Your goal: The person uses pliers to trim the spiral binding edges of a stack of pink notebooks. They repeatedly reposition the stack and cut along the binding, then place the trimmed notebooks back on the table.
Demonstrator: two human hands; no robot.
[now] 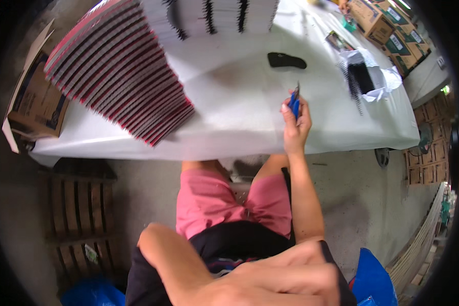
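Observation:
My right hand [297, 125] is closed around blue-handled snips [294, 103] over the front part of the white-covered table [229, 127]. Their pointed metal tip faces away from me. Just beyond the tip lies a small black, elongated flat piece [287, 60], wider at one end. My left hand [270, 280] is close up in front of my chest, blurred, its fingers stretched toward the right and nothing visible in them. Part of that hand runs past the lower edge.
A long fanned stack of red, grey and dark layers [122, 71] covers the table's left. White stacks with black bristly edges [224, 15] stand behind. At right are an opened white wrapping with black pieces [361, 76] and cardboard boxes [400, 43]. A wooden pallet [81, 204] is lower left.

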